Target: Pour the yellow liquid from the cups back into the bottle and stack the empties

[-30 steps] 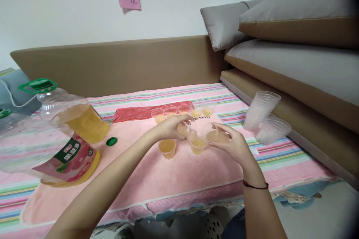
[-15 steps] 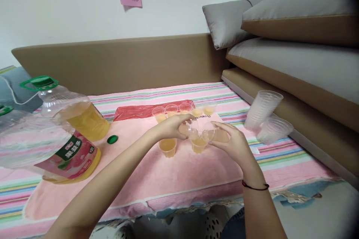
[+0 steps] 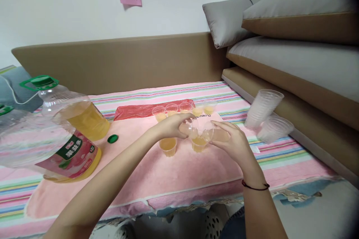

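My left hand [image 3: 174, 125] is closed around a clear plastic cup [image 3: 192, 130] tipped on its side, mouth to the right. From the other side, my right hand [image 3: 231, 136] grips a second clear plastic cup [image 3: 208, 131], tipped with its mouth to the left. The two rims meet just above a cup of yellow juice [image 3: 198, 146] on the pink cloth. Beside it on the left stands another juice cup [image 3: 168, 147]. Behind my hands several more juice cups [image 3: 172, 108] form a row, partly covered by my left hand. Whether liquid is flowing cannot be made out.
Two big juice bottles lean at the left, the nearer one with a pink label [image 3: 70, 157], the farther with a green handle [image 3: 42, 82]. A green cap [image 3: 112, 139] lies by them. Stacked clear cups [image 3: 263, 110] rest at the right, below piled cushions [image 3: 294, 59].
The view has shifted very slightly. Both hands keep nearly the same pose, with the two tipped cups still rim to rim over the juice cup.
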`<state>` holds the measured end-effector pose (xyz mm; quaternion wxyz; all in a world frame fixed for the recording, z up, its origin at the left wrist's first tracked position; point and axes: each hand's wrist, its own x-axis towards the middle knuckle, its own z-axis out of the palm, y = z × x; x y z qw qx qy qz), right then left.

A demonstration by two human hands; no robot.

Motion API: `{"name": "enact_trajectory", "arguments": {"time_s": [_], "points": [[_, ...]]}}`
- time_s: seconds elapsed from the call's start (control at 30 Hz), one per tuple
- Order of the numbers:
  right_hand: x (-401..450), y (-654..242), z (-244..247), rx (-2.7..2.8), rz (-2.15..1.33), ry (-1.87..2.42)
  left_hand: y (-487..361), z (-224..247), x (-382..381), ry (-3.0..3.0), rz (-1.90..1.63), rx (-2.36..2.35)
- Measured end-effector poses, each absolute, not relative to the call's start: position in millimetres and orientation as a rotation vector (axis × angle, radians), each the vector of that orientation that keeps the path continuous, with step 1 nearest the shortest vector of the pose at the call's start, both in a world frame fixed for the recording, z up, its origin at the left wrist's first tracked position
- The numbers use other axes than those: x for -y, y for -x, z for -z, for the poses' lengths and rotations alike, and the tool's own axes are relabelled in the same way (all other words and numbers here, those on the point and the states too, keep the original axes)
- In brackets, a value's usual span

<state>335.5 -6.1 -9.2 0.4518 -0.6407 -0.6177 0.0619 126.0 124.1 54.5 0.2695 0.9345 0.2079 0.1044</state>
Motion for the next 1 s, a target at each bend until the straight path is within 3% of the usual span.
{"name": "enact_trajectory", "arguments": {"time_s": [1.0], "points": [[7.5,-336.2,10.6,1.561,-0.052,1.641,-130.3,-53.4,-125.5,-2.650,-0.215,-0.605]]}}
